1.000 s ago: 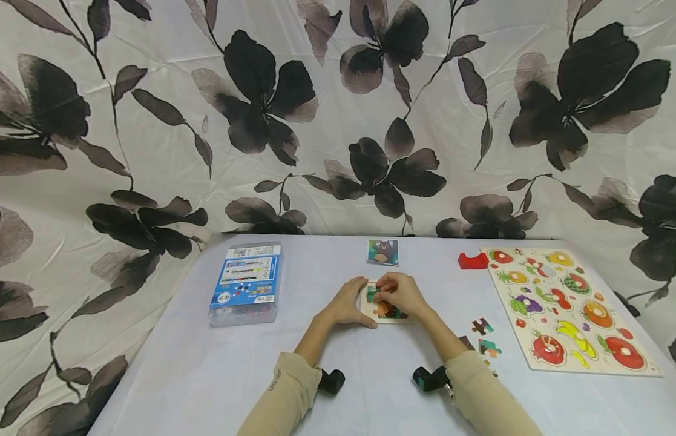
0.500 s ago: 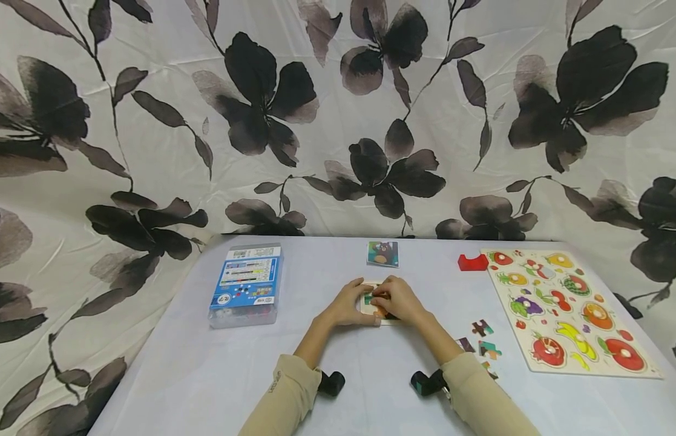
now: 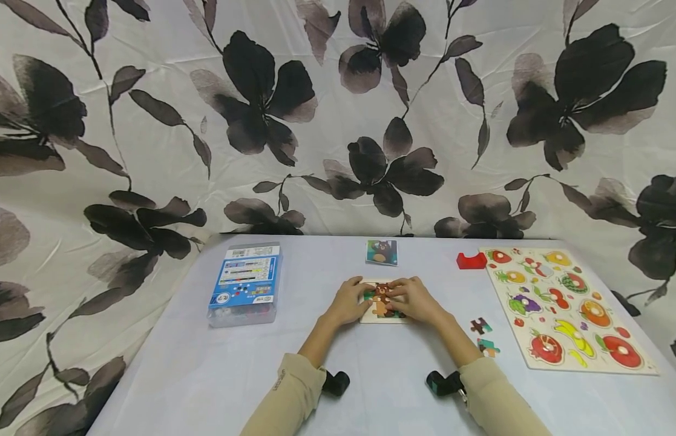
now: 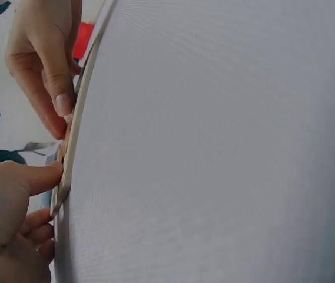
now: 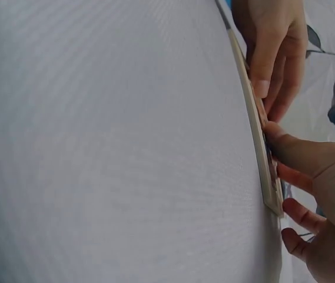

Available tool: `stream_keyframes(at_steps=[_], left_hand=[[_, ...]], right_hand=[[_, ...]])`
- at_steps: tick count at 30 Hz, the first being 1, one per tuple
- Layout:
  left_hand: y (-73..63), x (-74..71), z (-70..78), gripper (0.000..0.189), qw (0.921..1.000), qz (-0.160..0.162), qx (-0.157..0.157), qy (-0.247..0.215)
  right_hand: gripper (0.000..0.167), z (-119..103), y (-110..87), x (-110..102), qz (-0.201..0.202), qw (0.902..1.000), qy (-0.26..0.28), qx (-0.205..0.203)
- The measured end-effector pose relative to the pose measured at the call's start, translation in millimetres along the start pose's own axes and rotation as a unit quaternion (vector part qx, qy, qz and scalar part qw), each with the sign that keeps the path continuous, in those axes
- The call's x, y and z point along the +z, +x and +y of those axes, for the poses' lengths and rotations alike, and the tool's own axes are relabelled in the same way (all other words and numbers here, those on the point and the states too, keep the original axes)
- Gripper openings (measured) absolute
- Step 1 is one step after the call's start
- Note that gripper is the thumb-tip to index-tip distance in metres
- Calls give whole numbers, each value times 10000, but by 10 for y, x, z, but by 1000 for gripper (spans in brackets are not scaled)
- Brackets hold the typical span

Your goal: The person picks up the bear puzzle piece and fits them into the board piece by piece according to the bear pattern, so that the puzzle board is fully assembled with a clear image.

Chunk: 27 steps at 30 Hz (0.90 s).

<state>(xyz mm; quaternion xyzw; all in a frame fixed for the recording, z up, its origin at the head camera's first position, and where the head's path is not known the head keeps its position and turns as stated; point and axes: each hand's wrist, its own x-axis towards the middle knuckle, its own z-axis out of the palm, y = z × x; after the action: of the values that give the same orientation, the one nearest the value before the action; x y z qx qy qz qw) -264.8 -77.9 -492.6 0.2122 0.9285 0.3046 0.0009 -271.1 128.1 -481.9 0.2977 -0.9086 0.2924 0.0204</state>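
Note:
A small wooden jigsaw board [image 3: 382, 321] with a brown bear picture [image 3: 380, 295] lies on the white table in front of me, its pale frame showing at the near edge. My left hand [image 3: 347, 303] rests at its left side; in the left wrist view, that thumb [image 4: 45, 177] touches the top of the board while other fingers lie by the corner. From the right, my right hand [image 3: 418, 303] reaches over the picture and its fingertips touch the pieces; the right wrist view shows thumb [image 5: 294, 147] and index finger on top. The hands cover parts of both sides of the picture.
Two loose jigsaw pieces, a brown one [image 3: 480, 326] and a teal one [image 3: 488, 347], lie right of the right forearm. Behind the board lies a bear picture card [image 3: 381, 253]. Around stand a blue-labelled clear box [image 3: 245, 284], a red block [image 3: 471, 261] and a fruit board [image 3: 541, 321].
My right hand has let go of the piece it pinched over the board and shifted right, exposing the bear. The left thumb has moved from the near edge onto the board.

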Motion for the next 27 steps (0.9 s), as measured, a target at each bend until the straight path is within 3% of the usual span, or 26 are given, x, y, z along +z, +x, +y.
stream_keyframes(at_steps=[7, 14, 21, 27], left_hand=[[26, -31, 18, 28, 9999, 136, -84, 57], [67, -132, 18, 23, 9995, -111, -63, 278], [153, -154, 7, 28, 9981, -134, 226, 554], [191, -120, -15, 27, 9982, -11, 258, 544]], right_hand=[[28, 69, -16, 20, 7, 9999, 171, -14], [30, 101, -10, 47, -26, 9993, 352, 75], [29, 119, -14, 53, 117, 9993, 338, -115], [27, 125, -25, 64, 134, 9991, 393, -65]])
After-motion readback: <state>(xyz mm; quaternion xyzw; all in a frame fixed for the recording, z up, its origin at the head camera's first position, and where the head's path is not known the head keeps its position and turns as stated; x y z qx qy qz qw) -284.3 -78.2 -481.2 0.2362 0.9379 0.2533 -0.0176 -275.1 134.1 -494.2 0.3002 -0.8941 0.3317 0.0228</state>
